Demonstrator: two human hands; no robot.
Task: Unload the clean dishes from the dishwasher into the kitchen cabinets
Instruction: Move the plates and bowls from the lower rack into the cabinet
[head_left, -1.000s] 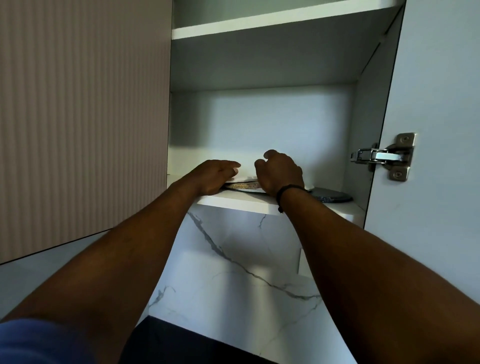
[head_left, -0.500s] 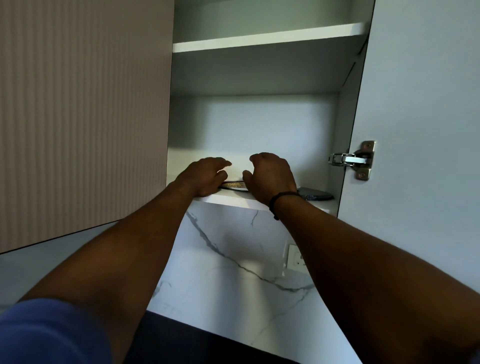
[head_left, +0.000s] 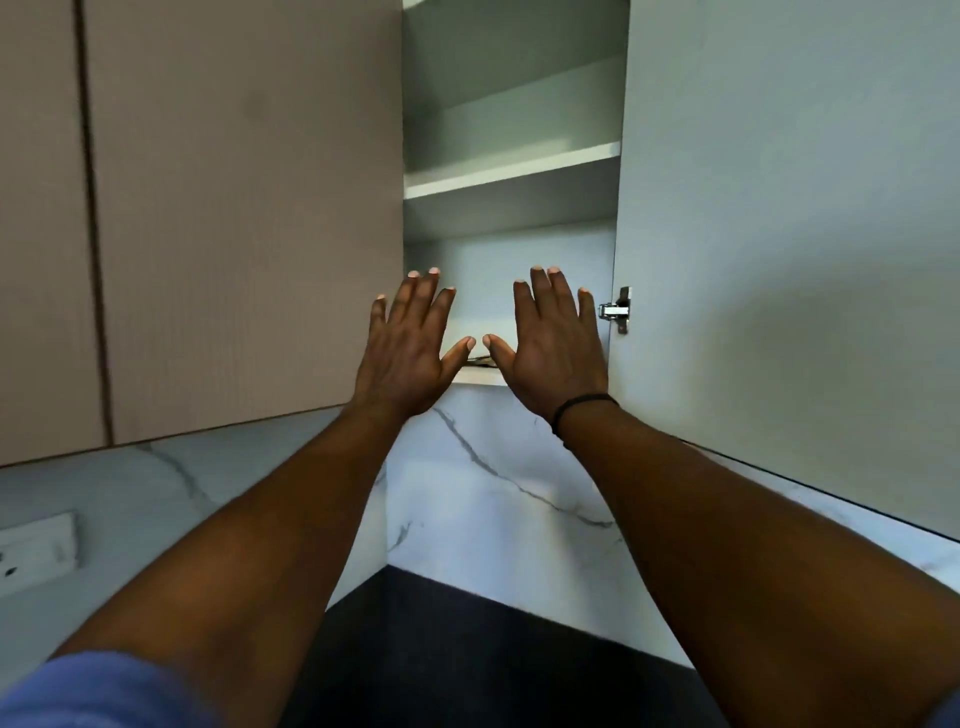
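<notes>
An upper cabinet stands open in front of me, with its bottom shelf (head_left: 480, 376) at hand height. A thin edge of a plate (head_left: 480, 359) shows on that shelf between my two thumbs; the rest of it is hidden. My left hand (head_left: 408, 348) is raised in front of the shelf with fingers straight and spread, holding nothing. My right hand (head_left: 553, 345), with a black band at the wrist, is held up the same way beside it. Both palms face the cabinet and neither touches the plate.
The open cabinet door (head_left: 779, 234) stands to the right with a metal hinge (head_left: 618, 309). A closed beige door (head_left: 234, 208) is on the left. An upper shelf (head_left: 511, 174) sits above. Marble backsplash (head_left: 493, 493), a wall socket (head_left: 31, 551) and a dark counter (head_left: 467, 660) lie below.
Both hands have let go of the plate on the shelf, pulled back and opened with fingers spread. The view has shifted left and down.
</notes>
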